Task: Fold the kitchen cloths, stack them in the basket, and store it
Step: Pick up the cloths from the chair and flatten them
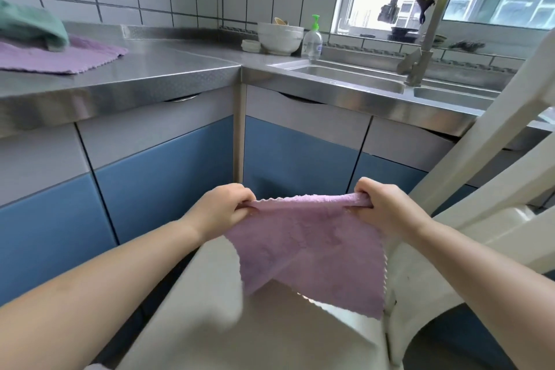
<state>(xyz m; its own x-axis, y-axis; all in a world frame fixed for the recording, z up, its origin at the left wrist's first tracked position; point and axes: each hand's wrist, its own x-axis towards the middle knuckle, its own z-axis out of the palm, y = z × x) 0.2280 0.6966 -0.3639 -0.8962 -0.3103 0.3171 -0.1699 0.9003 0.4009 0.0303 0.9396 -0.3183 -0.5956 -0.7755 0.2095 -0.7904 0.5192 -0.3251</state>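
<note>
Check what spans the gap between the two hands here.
In the head view, the top edge of the purple cloth stretches between the left hand and right hand, each pinching one corner.

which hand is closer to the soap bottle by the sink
Right. The right hand grips the purple cloth's right corner, below and slightly right of the soap bottle. The left hand grips the other corner, farther left.

Left hand (223, 209): bare, no ring or watch visible.
Right hand (383, 207): bare, likewise unadorned.
Forearms: bare up to the frame edge.
Sleeves: none seen; possibly short, out of view.
</note>
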